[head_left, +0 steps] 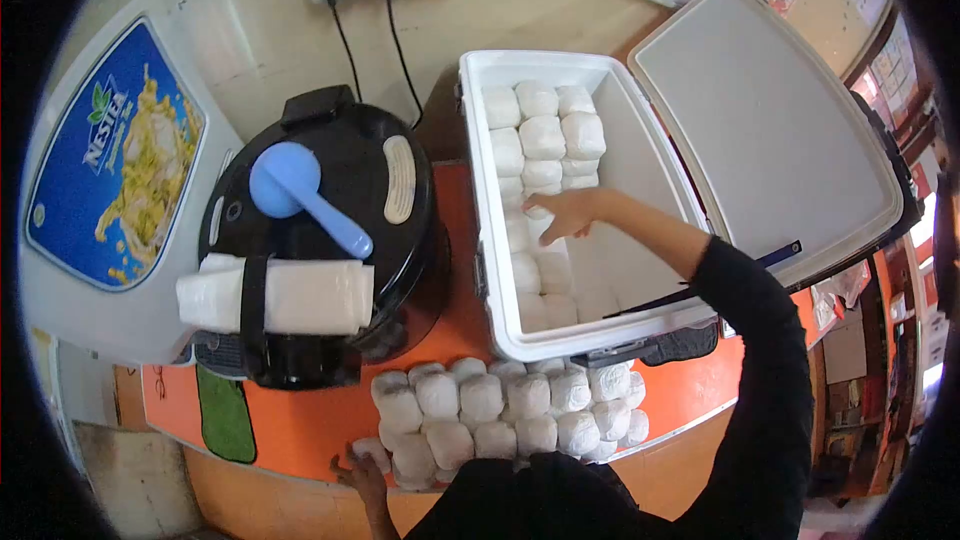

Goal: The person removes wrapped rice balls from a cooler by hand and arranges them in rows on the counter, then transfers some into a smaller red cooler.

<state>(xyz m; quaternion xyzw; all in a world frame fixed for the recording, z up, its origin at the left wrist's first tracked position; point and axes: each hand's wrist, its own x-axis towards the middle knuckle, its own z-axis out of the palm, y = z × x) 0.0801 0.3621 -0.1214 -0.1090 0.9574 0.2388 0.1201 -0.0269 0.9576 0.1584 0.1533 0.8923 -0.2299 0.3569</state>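
Note:
Inside the open white cooler box [640,130], white wrapped bundles [542,138] are stacked along the left side. My right hand [572,215] reaches over the bundles in the box, its fingers apart and nothing held between them. Many more white wrapped bundles [482,397] are piled on the orange table [300,430] in front of the box. At the left end of that pile, my left hand [362,472] is beside a white bundle [371,453], fingers spread; it seems to touch the bundle's lower edge.
A black rice cooker [345,165] carries a blue scoop [284,180] and a pack of white bags [305,297]. At the left stands a drink dispenser [60,300]. The cooler's lid [770,120] leans open at the right. A green cloth [226,415] lies near the table's front edge.

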